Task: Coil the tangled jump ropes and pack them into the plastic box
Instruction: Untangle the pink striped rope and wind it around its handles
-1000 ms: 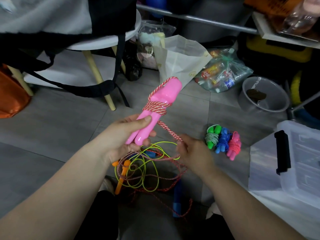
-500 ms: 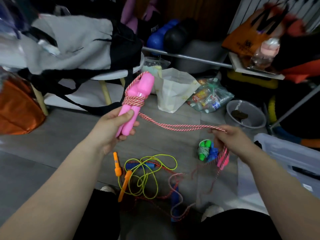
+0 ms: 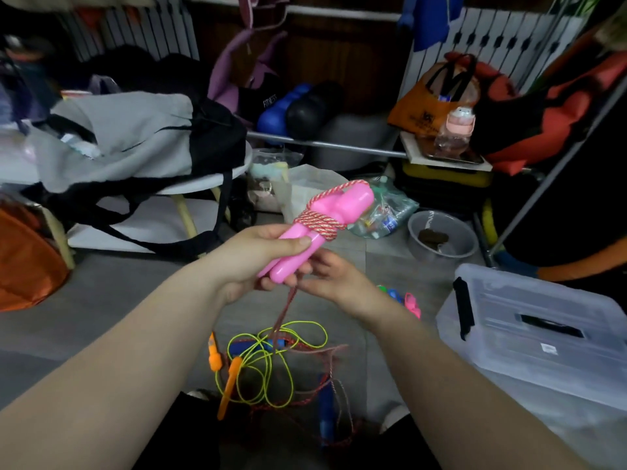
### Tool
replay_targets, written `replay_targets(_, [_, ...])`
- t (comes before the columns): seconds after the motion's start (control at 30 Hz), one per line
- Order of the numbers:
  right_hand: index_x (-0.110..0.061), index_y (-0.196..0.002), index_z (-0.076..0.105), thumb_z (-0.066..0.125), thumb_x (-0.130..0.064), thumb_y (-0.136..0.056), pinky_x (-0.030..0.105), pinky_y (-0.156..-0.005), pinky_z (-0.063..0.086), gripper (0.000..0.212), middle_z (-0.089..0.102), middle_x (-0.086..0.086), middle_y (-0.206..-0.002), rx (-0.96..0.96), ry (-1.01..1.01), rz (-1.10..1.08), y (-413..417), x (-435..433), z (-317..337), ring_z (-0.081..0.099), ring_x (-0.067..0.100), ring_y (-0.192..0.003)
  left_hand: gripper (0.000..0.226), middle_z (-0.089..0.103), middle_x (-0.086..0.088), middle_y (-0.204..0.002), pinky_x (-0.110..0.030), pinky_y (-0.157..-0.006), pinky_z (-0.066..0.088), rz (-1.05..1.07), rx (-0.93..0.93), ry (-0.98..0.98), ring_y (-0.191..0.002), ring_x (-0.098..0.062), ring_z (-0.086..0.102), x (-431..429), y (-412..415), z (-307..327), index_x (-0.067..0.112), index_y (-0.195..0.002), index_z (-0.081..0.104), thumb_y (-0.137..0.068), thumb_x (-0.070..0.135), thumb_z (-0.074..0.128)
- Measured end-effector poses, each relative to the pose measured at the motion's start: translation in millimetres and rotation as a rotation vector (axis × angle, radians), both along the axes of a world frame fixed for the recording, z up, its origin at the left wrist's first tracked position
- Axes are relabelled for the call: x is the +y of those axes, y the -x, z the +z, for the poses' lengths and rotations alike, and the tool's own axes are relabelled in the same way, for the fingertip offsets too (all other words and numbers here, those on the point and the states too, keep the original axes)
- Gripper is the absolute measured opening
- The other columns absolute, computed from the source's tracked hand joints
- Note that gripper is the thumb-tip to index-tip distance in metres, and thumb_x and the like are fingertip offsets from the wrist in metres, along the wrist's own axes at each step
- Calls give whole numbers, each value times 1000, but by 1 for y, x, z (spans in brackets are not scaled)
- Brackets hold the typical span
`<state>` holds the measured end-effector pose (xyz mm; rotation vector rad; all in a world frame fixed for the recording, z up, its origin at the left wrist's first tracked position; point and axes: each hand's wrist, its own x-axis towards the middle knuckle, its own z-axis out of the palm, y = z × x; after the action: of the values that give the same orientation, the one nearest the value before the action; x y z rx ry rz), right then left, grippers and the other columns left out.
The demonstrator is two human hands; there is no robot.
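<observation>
Left hand (image 3: 251,262) clasps the paired pink jump-rope handles (image 3: 353,201), thumb on top, red-white cord (image 3: 320,221) wound round their middle. Right hand (image 3: 334,276) sits just right of their near ends; its grasp cannot be told.

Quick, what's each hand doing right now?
Left hand: closed around the pink handles.
Right hand: by the striped rope; whether it grips it cannot be told.
</observation>
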<state>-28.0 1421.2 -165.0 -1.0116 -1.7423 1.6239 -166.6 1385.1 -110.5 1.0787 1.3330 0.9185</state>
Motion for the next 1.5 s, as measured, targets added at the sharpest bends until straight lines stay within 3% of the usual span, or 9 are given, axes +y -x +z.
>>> replay_targets(0.13, [9, -110, 53, 53, 1, -85, 11, -61, 49, 26, 61, -13, -49, 142, 76, -132, 19, 3, -1, 58, -3, -50, 10, 64, 4, -50, -8, -33, 24, 39, 54, -7, -35, -4, 52, 6, 8, 8, 22, -80, 60, -87, 19, 54])
replay_targets(0.3, [-7, -105, 52, 39, -3, -94, 12, -31, 27, 18, 41, 0, -49, 55, 95, -125, 16, -4, -1, 31, 1, -24, 8, 66, 6, -52, -10, -35, 25, 44, 205, -22, -37, -2, 52, 10, 26, -7, 27, -82, 61, -86, 22, 56])
replay_targets(0.4, [-10, -96, 53, 49, -1, -89, 6, -38, 29, 12, 49, -10, -40, -55, -33, -99, 14, -5, -8, 38, -3, -32, 12, 63, 5, -54, -10, -33, 30, 99, 242, -113, -37, -1, 51, 15, 28, -19, 24, -88, 61, -85, 12, 59])
replay_targets(0.47, [-8, -101, 60, 54, -4, -87, 10, -55, 41, 16, 66, -8, -67, -282, -239, -40, 11, -2, -20, 52, -6, -54, 16, 61, 0, -63, -15, -40, 42, 119, 312, -168, -47, -5, 56, 20, 31, -33, 20, -93, 60, -83, 8, 61])
replay_targets(0.57, [-16, -119, 51, 50, -18, -87, 32, -80, 44, 33, 65, 10, -107, -758, -539, 41, 7, 1, -28, 60, 25, -100, 31, 65, -5, -84, -32, -71, 51, 83, 677, -120, -83, -27, 64, 27, 37, -58, 31, -108, 60, -77, 29, 65])
replay_targets(0.73, [-22, -123, 44, 41, -26, -91, 34, -81, 43, 32, 61, 6, -118, -964, -767, 175, 5, 9, -51, 55, 28, -110, 38, 60, 0, -121, -30, -84, 42, -19, 1136, 5, -115, -25, 53, 33, 38, -94, 35, -121, 52, -84, 40, 57])
replay_targets(1.17, [-17, -84, 71, 67, -24, -78, 25, -73, 48, 10, 66, -11, -71, -540, -305, 273, 5, 61, -90, 58, 4, -70, 18, 52, 13, -67, -22, -64, 36, -752, 1155, 93, -81, -8, 50, 58, 29, -134, 30, -89, 64, -72, 36, 69])
replay_targets(1.3, [-16, -64, 55, 65, -10, -79, 13, -39, 36, 20, 50, -10, -35, -365, 42, 226, 1, 63, -98, 42, 0, -33, 17, 50, 18, -53, -11, -51, 29, -803, 1084, -29, -64, 0, 46, 50, 28, -129, 28, -76, 60, -69, 38, 71])
replay_targets(1.5, [-12, -65, 56, 56, -8, -84, 12, -43, 36, 19, 54, -9, -41, -165, 248, 155, -7, 67, -106, 44, -2, -39, 16, 58, 19, -54, -12, -54, 37, -628, 679, -20, -56, 6, 52, 43, 35, -117, 24, -64, 63, -64, 21, 79])
